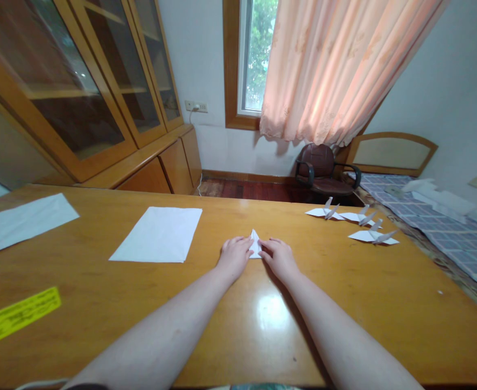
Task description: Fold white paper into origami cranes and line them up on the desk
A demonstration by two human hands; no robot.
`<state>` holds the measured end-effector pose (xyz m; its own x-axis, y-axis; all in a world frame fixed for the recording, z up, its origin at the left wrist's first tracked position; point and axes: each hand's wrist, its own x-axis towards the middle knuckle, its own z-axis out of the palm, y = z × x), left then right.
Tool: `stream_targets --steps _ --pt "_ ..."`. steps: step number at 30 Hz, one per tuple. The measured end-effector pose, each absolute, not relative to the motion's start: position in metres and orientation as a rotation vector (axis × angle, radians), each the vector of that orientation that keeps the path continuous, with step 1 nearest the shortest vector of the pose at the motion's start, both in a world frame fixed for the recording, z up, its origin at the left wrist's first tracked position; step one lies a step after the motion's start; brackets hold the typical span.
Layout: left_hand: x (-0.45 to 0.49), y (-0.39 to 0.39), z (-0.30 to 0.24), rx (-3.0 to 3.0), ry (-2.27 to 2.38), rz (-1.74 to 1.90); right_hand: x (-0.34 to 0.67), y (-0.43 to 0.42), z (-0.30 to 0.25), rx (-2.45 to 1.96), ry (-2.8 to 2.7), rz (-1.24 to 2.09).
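A small white folded paper (255, 246), pointed at its far end, lies on the wooden table (226, 319) between my hands. My left hand (236, 253) has its fingers on the paper's left edge, thumb nearest to me. From the other side, my right hand (278, 254) holds the right edge, fingers curled and thumb against the paper. The fingertips hide part of both edges. Off to the right stand three folded paper cranes (326, 211) with raised points.
A stack of white paper sheets (157, 234) lies left of my hands. Farther left are another white sheet (27, 219) and a yellow label (19, 317). Past the table are a glass-door cabinet (149, 130), an office chair (321, 165) and a bed (425, 211).
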<state>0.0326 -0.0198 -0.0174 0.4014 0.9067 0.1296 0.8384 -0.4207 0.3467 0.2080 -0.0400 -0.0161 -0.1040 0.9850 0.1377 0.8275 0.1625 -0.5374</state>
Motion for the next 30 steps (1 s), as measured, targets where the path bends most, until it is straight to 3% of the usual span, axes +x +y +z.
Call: stream_targets --steps 10,30 --pt "0.034 -0.021 -0.023 2.442 1.521 0.332 0.206 -0.041 -0.010 -1.721 -1.956 0.456" --pt "0.035 -0.021 -0.013 2.315 1.578 0.503 0.208 -0.033 -0.020 -1.728 -1.761 0.530"
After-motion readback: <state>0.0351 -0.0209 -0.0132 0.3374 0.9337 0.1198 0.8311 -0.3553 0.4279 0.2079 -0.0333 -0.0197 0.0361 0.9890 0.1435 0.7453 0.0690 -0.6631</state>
